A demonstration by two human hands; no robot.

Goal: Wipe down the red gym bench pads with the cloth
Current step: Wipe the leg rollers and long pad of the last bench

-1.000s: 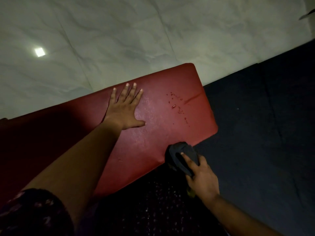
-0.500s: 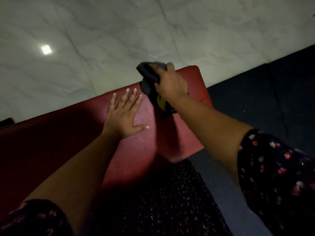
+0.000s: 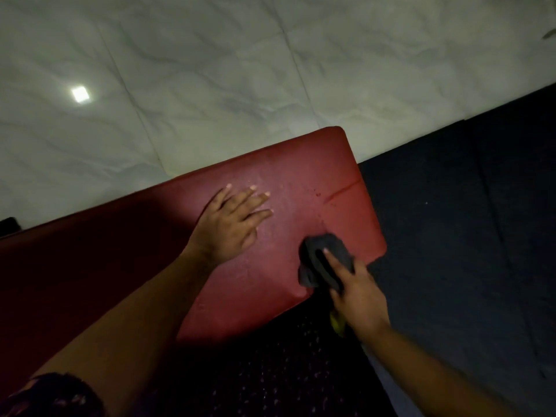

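The red bench pad (image 3: 288,182) runs from the left edge to a rounded end at centre right, with a crease near that end. My left hand (image 3: 230,225) lies flat on the pad, fingers spread, holding nothing. My right hand (image 3: 356,299) grips a bunched dark grey cloth (image 3: 326,257) and presses it on the pad's near right corner. A bit of yellow shows under that hand's palm.
A pale marble tile floor (image 3: 210,70) with a bright light reflection lies beyond the bench. A dark floor mat (image 3: 469,221) spreads to the right of the pad. My dark patterned clothing (image 3: 270,371) fills the bottom centre.
My right hand has swept the cloth from the pad's far edge back to its near right corner. The droplets seen earlier near the crease are mostly gone. My left hand has shifted slightly.
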